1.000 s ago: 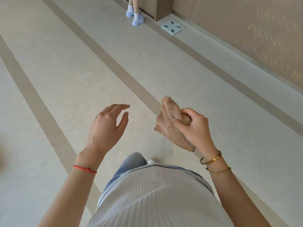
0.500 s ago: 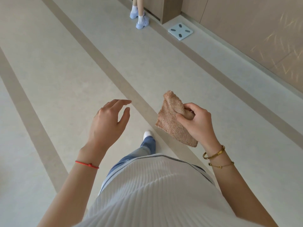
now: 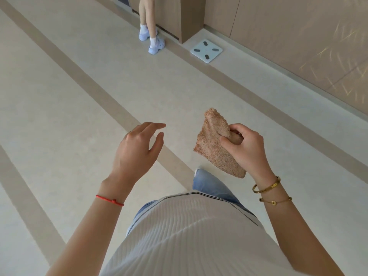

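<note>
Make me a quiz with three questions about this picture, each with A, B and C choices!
1. Where is the bathroom scale?
A) on the floor beside the wooden wall
B) on a chair
C) inside a box

2. What colour is the string bracelet on the left wrist?
A) green
B) red
C) black

3. What is the right hand doing?
A) hanging empty
B) pressing the floor
C) gripping a folded brown terry cloth

Answers:
1 A: the scale lies flat on the floor at the foot of the wall.
2 B: the thin cord is bright red.
3 C: the thumb and fingers curl round the cloth.
</note>
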A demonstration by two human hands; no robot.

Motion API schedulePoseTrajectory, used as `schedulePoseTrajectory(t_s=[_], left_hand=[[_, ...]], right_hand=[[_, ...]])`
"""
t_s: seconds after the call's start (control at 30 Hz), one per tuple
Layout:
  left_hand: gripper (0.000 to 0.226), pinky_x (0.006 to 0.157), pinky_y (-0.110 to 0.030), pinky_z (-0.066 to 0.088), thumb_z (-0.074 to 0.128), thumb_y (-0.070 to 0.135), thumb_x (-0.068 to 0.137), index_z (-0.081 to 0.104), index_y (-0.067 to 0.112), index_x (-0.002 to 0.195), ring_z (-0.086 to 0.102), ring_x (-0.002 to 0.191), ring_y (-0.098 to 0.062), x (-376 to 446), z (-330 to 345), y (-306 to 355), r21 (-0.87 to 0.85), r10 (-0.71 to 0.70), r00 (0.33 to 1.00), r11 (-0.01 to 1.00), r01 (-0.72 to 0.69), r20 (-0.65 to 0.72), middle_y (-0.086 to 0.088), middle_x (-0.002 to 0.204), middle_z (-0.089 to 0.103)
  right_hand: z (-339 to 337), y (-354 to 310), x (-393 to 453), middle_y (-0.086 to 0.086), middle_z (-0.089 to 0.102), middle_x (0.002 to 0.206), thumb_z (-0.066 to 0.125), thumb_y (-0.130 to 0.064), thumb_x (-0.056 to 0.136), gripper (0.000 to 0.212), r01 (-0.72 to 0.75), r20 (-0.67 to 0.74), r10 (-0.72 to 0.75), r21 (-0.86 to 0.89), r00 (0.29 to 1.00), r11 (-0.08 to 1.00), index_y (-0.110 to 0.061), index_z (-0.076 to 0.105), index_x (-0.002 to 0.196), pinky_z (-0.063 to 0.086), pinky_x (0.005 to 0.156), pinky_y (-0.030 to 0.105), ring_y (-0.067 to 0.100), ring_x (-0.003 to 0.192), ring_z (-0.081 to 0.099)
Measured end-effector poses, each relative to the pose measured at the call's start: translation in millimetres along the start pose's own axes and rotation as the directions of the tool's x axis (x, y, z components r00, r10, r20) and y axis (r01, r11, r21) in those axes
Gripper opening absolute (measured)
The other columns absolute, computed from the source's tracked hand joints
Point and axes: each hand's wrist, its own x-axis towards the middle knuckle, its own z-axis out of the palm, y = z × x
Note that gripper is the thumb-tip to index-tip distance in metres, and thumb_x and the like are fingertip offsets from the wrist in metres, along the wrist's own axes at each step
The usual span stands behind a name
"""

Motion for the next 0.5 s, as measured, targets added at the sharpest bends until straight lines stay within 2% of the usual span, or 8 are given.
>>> schedulePoseTrajectory(t_s=[0.07, 0.13, 0.23, 0.27, 0.37, 0.43, 0.5], left_hand=[[0.025, 0.07, -0.026, 0.043, 0.054, 0.022, 0.099, 0.067, 0.019, 0.121, 0.04, 0.052, 0.005, 37.6, 7.6, -7.0, -0.004, -0.001, 1.0, 1.0, 0.001, 0.013, 0.007, 0.119, 0.068], [0.026, 0.071, -0.029, 0.048, 0.054, 0.022, 0.1, 0.067, 0.019, 0.122, 0.041, 0.056, -0.003, 77.1, 16.8, -13.1, -0.005, -0.019, 1.0, 1.0, 0.02, 0.017, 0.006, 0.119, 0.068], [0.026, 0.077, -0.036, 0.054, 0.054, 0.021, 0.1, 0.067, 0.017, 0.122, 0.061, 0.076, -0.014, 139.9, 29.4, -16.8, -0.021, -0.032, 0.999, 0.999, 0.033, 0.015, 0.005, 0.121, 0.067], [0.026, 0.078, -0.036, 0.054, 0.054, 0.02, 0.1, 0.067, 0.017, 0.122, 0.06, 0.077, -0.015, 161.6, 32.7, -17.0, -0.024, -0.037, 0.999, 0.999, 0.037, 0.01, 0.005, 0.121, 0.067], [0.026, 0.076, -0.036, 0.054, 0.055, 0.02, 0.099, 0.067, 0.017, 0.122, 0.051, 0.067, -0.02, 229.0, 40.5, -16.6, -0.012, -0.06, 0.998, 0.998, 0.06, -0.027, 0.005, 0.121, 0.068], [0.026, 0.079, -0.038, 0.054, 0.054, 0.02, 0.1, 0.067, 0.017, 0.122, 0.063, 0.082, -0.024, 271.2, 44.8, -17.0, -0.008, -0.079, 0.996, 0.997, 0.079, -0.039, 0.005, 0.121, 0.068], [0.027, 0.084, -0.04, 0.054, 0.053, 0.02, 0.1, 0.066, 0.017, 0.123, 0.066, 0.101, -0.022, 308.5, 49.2, -19.3, -0.011, -0.096, 0.994, 0.995, 0.095, -0.05, 0.004, 0.121, 0.068]], right_hand=[[2.6, 4.1, 35.3, -0.02, 0.067, 0.081, 0.075, -0.017, 0.081, 0.016, -0.01, 0.008, 0.01, -0.003, 1.0, 1.0, -0.02, 0.069, 0.095, 0.041, 0.063, 0.002, -0.011, 0.075, 0.061], [4.9, 8.6, 75.3, -0.018, 0.067, 0.081, 0.075, -0.016, 0.081, 0.015, -0.011, 0.018, 0.011, -0.001, 1.0, 1.0, -0.02, 0.069, 0.095, 0.041, 0.063, 0.002, -0.009, 0.076, 0.062], [5.3, 13.4, 143.4, -0.016, 0.069, 0.083, 0.075, -0.016, 0.081, 0.016, -0.014, 0.025, 0.014, 0.006, 1.0, 1.0, -0.019, 0.07, 0.096, 0.042, 0.064, 0.003, -0.005, 0.079, 0.063], [3.9, 14.0, 167.7, -0.016, 0.069, 0.083, 0.075, -0.016, 0.081, 0.016, -0.008, 0.025, 0.008, 0.008, 1.0, 1.0, -0.019, 0.07, 0.096, 0.042, 0.064, 0.003, -0.004, 0.079, 0.063], [-4.1, 11.9, 242.8, -0.017, 0.069, 0.082, 0.075, -0.017, 0.081, 0.016, 0.015, 0.049, -0.016, 0.01, 0.999, 1.0, -0.019, 0.07, 0.096, 0.043, 0.064, 0.005, -0.003, 0.077, 0.063], [-8.2, 9.7, 292.4, -0.018, 0.068, 0.081, 0.075, -0.017, 0.081, 0.015, 0.045, 0.068, -0.046, 0.011, 0.997, 0.999, -0.02, 0.07, 0.095, 0.043, 0.065, 0.005, -0.003, 0.077, 0.063], [-9.8, 7.1, 336.8, -0.019, 0.068, 0.081, 0.075, -0.017, 0.081, 0.016, 0.059, 0.089, -0.06, 0.007, 0.994, 0.998, -0.022, 0.069, 0.094, 0.043, 0.065, 0.004, -0.004, 0.077, 0.063]])
